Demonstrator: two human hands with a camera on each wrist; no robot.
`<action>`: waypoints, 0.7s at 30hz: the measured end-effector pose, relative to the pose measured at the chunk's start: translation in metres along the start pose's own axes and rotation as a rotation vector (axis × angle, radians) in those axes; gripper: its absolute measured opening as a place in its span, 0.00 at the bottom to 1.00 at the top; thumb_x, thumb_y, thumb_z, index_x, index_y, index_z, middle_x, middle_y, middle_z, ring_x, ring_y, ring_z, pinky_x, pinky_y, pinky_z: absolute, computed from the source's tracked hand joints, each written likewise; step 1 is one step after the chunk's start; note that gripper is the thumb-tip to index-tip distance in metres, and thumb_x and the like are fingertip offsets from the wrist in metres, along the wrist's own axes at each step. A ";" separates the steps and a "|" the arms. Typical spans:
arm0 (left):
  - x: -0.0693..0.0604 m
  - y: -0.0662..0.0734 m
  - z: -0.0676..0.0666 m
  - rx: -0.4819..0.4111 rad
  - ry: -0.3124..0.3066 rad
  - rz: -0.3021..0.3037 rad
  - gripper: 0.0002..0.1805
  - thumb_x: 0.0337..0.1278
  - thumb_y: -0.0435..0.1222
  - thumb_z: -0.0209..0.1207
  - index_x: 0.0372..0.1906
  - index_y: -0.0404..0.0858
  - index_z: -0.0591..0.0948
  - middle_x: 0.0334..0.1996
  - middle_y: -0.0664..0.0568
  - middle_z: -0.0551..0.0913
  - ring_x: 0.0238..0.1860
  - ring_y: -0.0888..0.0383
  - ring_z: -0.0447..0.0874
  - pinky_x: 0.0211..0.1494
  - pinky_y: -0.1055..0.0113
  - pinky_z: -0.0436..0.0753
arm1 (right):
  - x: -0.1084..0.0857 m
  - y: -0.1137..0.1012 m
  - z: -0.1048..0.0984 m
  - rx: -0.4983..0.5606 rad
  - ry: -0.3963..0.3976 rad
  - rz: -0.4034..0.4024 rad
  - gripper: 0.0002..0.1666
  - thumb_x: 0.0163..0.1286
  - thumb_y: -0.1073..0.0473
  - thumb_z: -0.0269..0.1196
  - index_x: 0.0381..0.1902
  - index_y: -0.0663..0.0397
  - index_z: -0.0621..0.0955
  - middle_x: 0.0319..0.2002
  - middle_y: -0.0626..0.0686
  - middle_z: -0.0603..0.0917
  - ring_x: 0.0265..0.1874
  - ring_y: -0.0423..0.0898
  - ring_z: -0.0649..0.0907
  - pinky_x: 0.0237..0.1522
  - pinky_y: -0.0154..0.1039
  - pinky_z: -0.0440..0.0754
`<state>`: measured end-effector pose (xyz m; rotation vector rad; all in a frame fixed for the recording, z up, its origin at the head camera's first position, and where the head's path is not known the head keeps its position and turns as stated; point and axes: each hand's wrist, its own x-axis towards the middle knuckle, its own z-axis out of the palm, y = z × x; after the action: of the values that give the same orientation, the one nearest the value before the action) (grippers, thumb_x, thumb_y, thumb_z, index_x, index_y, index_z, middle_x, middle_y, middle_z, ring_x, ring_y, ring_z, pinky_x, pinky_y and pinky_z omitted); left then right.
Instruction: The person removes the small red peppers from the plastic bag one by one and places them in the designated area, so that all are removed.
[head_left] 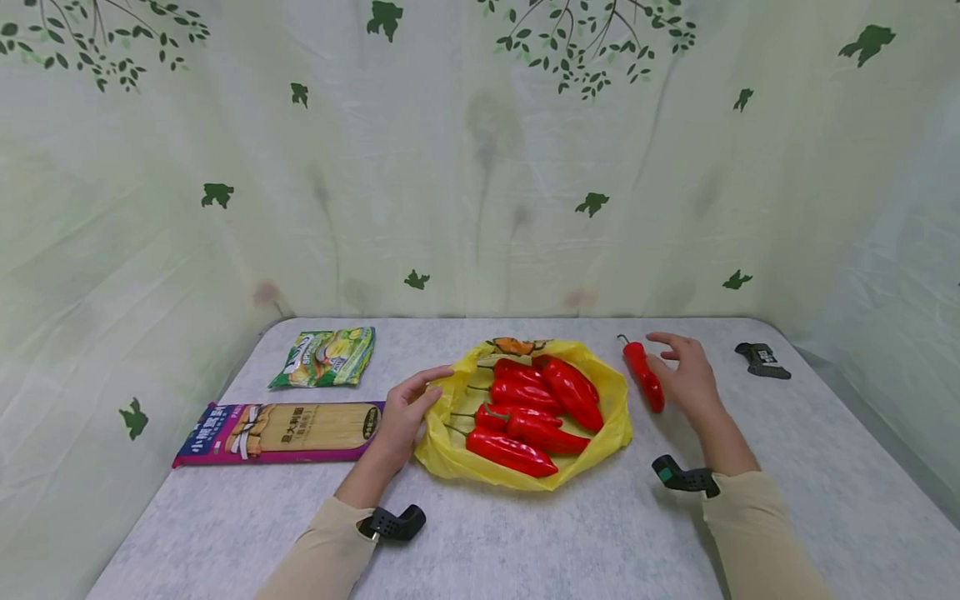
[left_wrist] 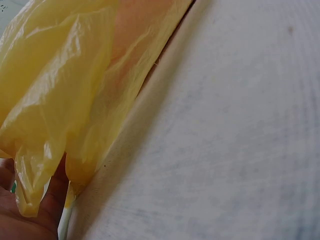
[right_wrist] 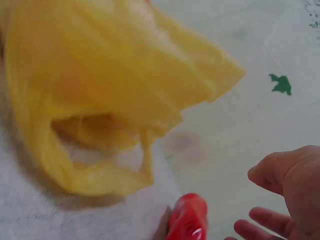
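Observation:
A yellow plastic bag (head_left: pixel 442 454) lies opened out mid-table with several shiny red peppers (head_left: pixel 512 453) in it. My left hand (head_left: pixel 397 425) holds the bag's left edge between thumb and fingers; in the left wrist view, folds of the bag (left_wrist: pixel 60 85) hang over the hand (left_wrist: pixel 37 215). To the right of the bag lies a single red pepper (head_left: pixel 643 377), its stem toward the back. Just right of it is my right hand (head_left: pixel 688 379), thumb and fingers spread. The right wrist view shows a gap between this hand (right_wrist: pixel 300 195) and the single pepper (right_wrist: pixel 189 217).
At the back left lies a green snack packet (head_left: pixel 326 358). A long purple-edged noodle pack (head_left: pixel 300 425) lies in front of it, beside my left hand. A small black item (head_left: pixel 762 361) is near the table's right edge. Pale leaf-printed sheeting (head_left: pixel 450 167) surrounds the table.

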<state>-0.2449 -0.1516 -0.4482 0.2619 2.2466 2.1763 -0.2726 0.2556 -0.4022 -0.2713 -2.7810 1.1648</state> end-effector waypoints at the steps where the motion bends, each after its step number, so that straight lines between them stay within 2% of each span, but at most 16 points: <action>1: 0.000 0.000 0.000 0.000 0.000 0.003 0.19 0.72 0.33 0.52 0.63 0.38 0.79 0.66 0.49 0.78 0.72 0.57 0.68 0.76 0.59 0.65 | -0.001 -0.003 -0.001 0.008 0.015 -0.013 0.30 0.74 0.55 0.56 0.72 0.47 0.69 0.74 0.65 0.59 0.68 0.64 0.68 0.60 0.59 0.80; 4: 0.000 0.001 0.000 0.001 -0.004 0.010 0.19 0.72 0.33 0.52 0.63 0.36 0.78 0.67 0.47 0.77 0.72 0.56 0.68 0.77 0.57 0.63 | -0.007 -0.014 -0.005 0.049 0.042 -0.055 0.30 0.73 0.54 0.57 0.72 0.45 0.69 0.74 0.63 0.60 0.68 0.63 0.69 0.62 0.60 0.78; 12: -0.001 0.002 0.000 -0.007 -0.011 0.007 0.19 0.72 0.33 0.51 0.63 0.36 0.79 0.67 0.48 0.77 0.73 0.56 0.67 0.75 0.63 0.65 | -0.023 -0.039 -0.007 0.176 0.024 -0.136 0.27 0.74 0.54 0.56 0.70 0.44 0.71 0.74 0.58 0.63 0.68 0.60 0.70 0.67 0.62 0.73; 21: -0.001 0.001 0.000 -0.014 -0.009 0.020 0.19 0.72 0.33 0.52 0.63 0.36 0.78 0.67 0.46 0.77 0.73 0.55 0.67 0.77 0.57 0.63 | -0.034 -0.056 -0.001 0.158 0.025 -0.250 0.27 0.72 0.58 0.60 0.68 0.44 0.72 0.70 0.58 0.67 0.65 0.59 0.73 0.63 0.59 0.78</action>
<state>-0.2442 -0.1516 -0.4476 0.2945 2.2333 2.1951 -0.2462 0.2103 -0.3625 0.0748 -2.5881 1.2951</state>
